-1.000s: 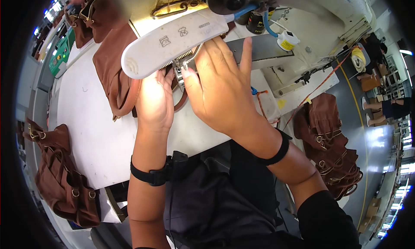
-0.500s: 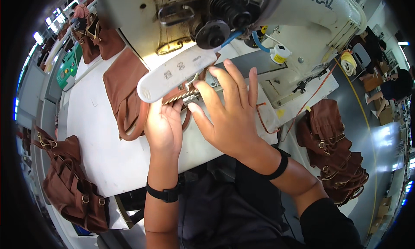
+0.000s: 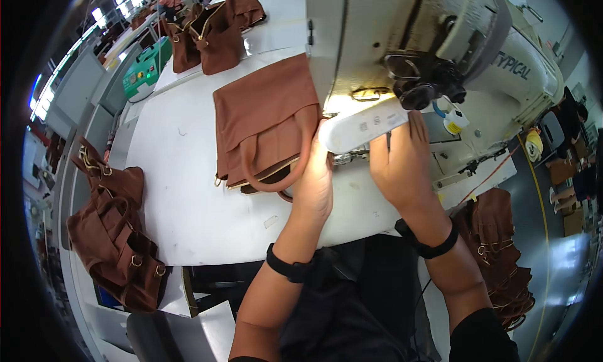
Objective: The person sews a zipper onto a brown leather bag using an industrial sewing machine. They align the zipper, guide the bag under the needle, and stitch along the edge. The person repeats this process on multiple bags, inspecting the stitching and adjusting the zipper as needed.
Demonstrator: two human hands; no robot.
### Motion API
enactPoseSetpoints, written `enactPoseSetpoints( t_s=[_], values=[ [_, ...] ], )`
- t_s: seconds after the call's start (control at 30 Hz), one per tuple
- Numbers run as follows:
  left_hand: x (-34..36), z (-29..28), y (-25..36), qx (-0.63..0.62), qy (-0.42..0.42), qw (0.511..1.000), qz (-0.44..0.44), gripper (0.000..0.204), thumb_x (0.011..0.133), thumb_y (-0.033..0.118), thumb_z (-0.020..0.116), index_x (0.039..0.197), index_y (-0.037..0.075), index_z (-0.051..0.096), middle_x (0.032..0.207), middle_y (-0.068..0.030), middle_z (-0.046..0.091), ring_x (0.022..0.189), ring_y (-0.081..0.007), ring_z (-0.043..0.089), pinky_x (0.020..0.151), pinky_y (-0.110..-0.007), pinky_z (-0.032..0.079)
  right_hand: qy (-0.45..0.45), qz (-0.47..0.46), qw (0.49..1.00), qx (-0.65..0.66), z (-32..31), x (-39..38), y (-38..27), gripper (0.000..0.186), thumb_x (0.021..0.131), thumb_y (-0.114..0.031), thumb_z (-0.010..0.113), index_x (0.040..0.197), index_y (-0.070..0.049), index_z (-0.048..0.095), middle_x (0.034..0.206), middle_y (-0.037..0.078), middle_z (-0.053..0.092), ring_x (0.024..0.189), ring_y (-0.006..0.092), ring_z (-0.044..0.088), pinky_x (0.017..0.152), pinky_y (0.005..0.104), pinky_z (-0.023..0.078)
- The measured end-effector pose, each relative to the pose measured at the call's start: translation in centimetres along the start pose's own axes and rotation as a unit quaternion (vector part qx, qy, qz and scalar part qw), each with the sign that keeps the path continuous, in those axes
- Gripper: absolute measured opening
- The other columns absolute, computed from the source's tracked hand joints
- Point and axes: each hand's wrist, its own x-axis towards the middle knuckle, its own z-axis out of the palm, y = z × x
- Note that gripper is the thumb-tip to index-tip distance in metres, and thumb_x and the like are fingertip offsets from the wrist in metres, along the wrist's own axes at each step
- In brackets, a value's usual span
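Observation:
A brown leather handbag [image 3: 270, 101] with a rounded handle [image 3: 252, 167] lies on the white table, its right side against the sewing machine [image 3: 352, 35]. My left hand [image 3: 313, 183] is closed at the bag's right edge by the handle; some of its fingers are behind the bag. A pale, rounded bar [image 3: 361, 128] of the machine crosses above the work, hiding the stitching spot. On the far side of that spot, my right hand [image 3: 405, 167] reaches up to the bar's right end. Its fingers point away from me, and their tips are partly hidden, so its grip is unclear.
Brown bags [image 3: 119, 236] are piled at the left, and more bags [image 3: 496, 249] hang in a stack at the right. Finished-looking bags [image 3: 217, 38] stand at the back, near a green machine [image 3: 147, 70]. A small white bottle [image 3: 453, 120] sits by the sewing machine.
The view has swung left, showing more of the handbag and table. My right hand has gone from spread fingers by the zipper to fingers raised at the bar's right end.

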Motion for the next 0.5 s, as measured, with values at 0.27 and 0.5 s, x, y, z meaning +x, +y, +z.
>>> enactPoseSetpoints(
  t_s=[0.27, 0.5],
  values=[
    [1.0, 0.7, -0.3, -0.015, 0.013, 0.999, 0.044, 0.043, 0.109, 0.033, 0.053, 0.136, 0.000, 0.061, 0.127, -0.0032, 0.063, 0.115, -0.0102, 0.054, 0.098, -0.027, 0.043, -0.185, -0.029, 0.982, -0.026, 1.8, 3.5, 4.2, 0.016, 0.085, -0.017, 0.064, 0.088, -0.005, 0.074, 0.089, 0.019, 0.073, 0.089, 0.0355, 0.071, 0.086, 0.0492, 0.054],
    [1.2, 0.7, 0.1, -0.026, -0.037, 0.996, 0.074, 0.044, 0.113, 0.025, 0.037, 0.149, -0.001, 0.043, 0.153, -0.0102, 0.047, 0.143, -0.0204, 0.043, 0.119, -0.035, 0.032, -0.216, -0.025, 0.976, 0.021, 5.6, 4.5, 5.2, 0.026, 0.087, -0.031, 0.069, 0.099, -0.010, 0.078, 0.101, 0.017, 0.075, 0.097, 0.0316, 0.073, 0.084, 0.0497, 0.053]
  ],
)
